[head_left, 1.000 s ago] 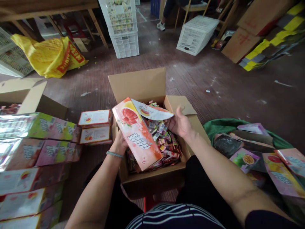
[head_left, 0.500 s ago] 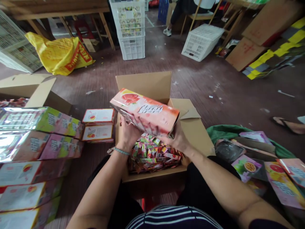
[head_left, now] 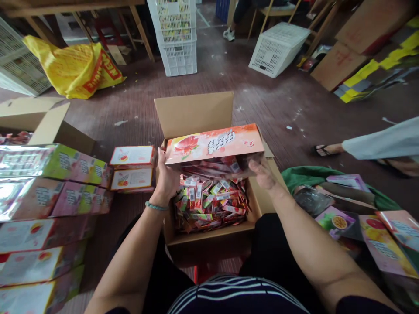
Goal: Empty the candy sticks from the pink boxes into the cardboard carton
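Both hands hold the pink carton [head_left: 214,145] level above the sachets [head_left: 209,203] in the cardboard box [head_left: 193,114]: left hand [head_left: 166,174] gripping its left end, right hand [head_left: 263,172] apparently under its right end, blurred. Half a second ago it tilted; now it lies flat, open side down.

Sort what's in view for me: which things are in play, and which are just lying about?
In play: left hand and right hand holding the pink box over the carton of sachets.
Lying about: yellow bag, white crates, stacked boxes, flat packs.
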`<move>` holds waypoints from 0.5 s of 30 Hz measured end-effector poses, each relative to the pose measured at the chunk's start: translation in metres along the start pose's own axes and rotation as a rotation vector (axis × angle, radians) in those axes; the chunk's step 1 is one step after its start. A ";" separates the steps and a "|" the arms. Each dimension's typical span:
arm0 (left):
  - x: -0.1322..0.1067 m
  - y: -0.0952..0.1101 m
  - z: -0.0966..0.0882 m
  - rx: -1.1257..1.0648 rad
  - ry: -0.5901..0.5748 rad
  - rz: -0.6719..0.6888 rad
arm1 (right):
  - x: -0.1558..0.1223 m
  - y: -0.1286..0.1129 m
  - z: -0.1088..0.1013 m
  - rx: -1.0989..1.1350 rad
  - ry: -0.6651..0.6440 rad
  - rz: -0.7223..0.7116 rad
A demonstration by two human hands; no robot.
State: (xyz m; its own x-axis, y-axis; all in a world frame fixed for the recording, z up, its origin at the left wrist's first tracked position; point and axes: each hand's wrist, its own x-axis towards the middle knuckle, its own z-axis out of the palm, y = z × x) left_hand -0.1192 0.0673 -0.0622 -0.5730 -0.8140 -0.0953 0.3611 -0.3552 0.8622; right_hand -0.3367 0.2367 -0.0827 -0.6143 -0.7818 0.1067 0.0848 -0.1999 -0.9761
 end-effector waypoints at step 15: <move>-0.003 0.012 -0.008 0.052 -0.027 0.092 | -0.002 0.032 0.014 -0.014 0.035 -0.062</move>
State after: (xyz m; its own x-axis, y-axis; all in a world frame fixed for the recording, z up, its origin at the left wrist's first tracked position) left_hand -0.1074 0.0619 -0.0553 -0.5588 -0.8293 -0.0014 0.3751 -0.2543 0.8914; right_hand -0.3218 0.2231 -0.1110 -0.6454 -0.7468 0.1608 0.0347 -0.2390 -0.9704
